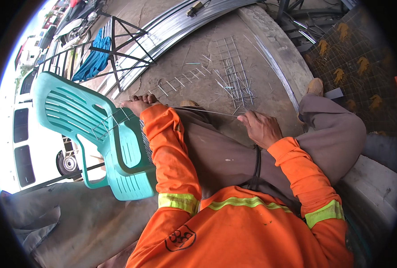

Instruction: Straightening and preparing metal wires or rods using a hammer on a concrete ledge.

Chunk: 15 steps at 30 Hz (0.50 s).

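My left hand (140, 102) is closed beside the front edge of a turquoise plastic chair (131, 156). A narrow ladder-shaped wire strip (180, 81) seems to run through its fingers, one end over the chair seat and the other out above the floor. Across my lap, a thin straight wire (207, 110) stretches between my two hands. My right hand (262, 128) pinches its right end between thumb and fingers. How the wire meets the strip is hidden by my left hand.
Ahead on the floor lies a wire grid (235, 73) with loose wire pieces around it. Long metal profiles (162, 42) lie beyond, beside a black metal frame (113, 53) with blue cloth (93, 56). A concrete ledge (281, 49) runs along the right. Parked vehicles stand at left.
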### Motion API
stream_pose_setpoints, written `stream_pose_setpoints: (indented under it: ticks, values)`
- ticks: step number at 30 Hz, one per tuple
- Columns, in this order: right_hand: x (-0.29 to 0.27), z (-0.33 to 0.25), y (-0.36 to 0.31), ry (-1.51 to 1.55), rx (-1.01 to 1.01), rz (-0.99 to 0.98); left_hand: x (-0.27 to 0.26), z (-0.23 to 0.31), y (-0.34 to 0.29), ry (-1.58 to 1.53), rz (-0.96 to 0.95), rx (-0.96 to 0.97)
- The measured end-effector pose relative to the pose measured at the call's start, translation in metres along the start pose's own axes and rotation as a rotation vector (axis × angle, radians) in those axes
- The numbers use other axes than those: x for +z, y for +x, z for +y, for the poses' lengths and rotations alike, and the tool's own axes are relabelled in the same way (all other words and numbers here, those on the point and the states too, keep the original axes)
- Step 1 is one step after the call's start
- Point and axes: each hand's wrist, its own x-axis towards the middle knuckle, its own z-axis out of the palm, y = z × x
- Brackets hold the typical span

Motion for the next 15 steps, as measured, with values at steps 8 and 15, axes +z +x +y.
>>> stream_pose_setpoints:
  ticks: [8, 15]
  values:
    - [0.001, 0.0, -0.001, 0.059, 0.049, -0.079, -0.004, -0.002, 0.01, 0.066, -0.09, -0.006]
    - [0.006, -0.001, -0.003, 0.022, 0.17, -0.196, 0.018, -0.003, -0.015, 0.285, 0.145, 0.055]
